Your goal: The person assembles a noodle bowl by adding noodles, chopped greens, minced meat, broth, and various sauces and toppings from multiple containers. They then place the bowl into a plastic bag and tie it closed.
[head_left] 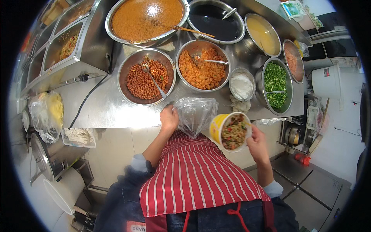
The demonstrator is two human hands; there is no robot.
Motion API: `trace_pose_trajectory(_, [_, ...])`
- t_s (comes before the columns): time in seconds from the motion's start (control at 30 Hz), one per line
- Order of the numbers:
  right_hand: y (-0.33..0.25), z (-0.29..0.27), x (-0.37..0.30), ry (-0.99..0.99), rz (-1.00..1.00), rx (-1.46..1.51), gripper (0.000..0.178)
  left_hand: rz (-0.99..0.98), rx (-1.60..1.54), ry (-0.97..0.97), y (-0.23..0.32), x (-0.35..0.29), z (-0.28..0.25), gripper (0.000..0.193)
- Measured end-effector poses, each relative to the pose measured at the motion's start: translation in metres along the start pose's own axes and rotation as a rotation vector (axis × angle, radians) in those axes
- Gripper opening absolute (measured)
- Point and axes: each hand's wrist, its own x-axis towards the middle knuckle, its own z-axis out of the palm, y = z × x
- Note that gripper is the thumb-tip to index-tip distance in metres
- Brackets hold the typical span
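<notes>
My left hand (169, 118) is closed on the edge of a clear plastic bag (196, 113), which hangs partly spread at the counter's front edge. In my right hand (257, 143) is a yellow and white paper cup (218, 128), gripped by its rim. The cup is tilted, its mouth facing me, and a mix of brown, green and red chopped food (233, 133) shows inside. The cup stands just right of the bag, in front of the counter. Directly beyond the bag are a bowl of peanuts (143, 82) and a bowl of orange diced food (201, 71), both with spoons.
Along the steel counter (98, 112) stand basins of brown sauce (147, 17) and dark liquid (212, 23), a pot of yellow liquid (262, 36), a tub of white powder (242, 86) and chopped green onions (275, 83). Food compartments (63, 46) rise on the left; a black cord (91, 91) crosses the counter.
</notes>
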Motion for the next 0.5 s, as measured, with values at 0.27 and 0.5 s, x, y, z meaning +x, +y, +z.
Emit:
trace_pose_trajectory(0.27, [0.025, 0.107, 0.085, -0.085, -0.188, -0.143, 0.036, 0.074, 0.094, 0.058, -0.002, -0.004, -0.007, 0.021])
trace_pose_trajectory(0.5, [0.045, 0.105, 0.109, -0.112, 0.058, 0.268, 0.036, -0.029, -0.033, -0.050, 0.013, -0.017, -0.045, 0.025])
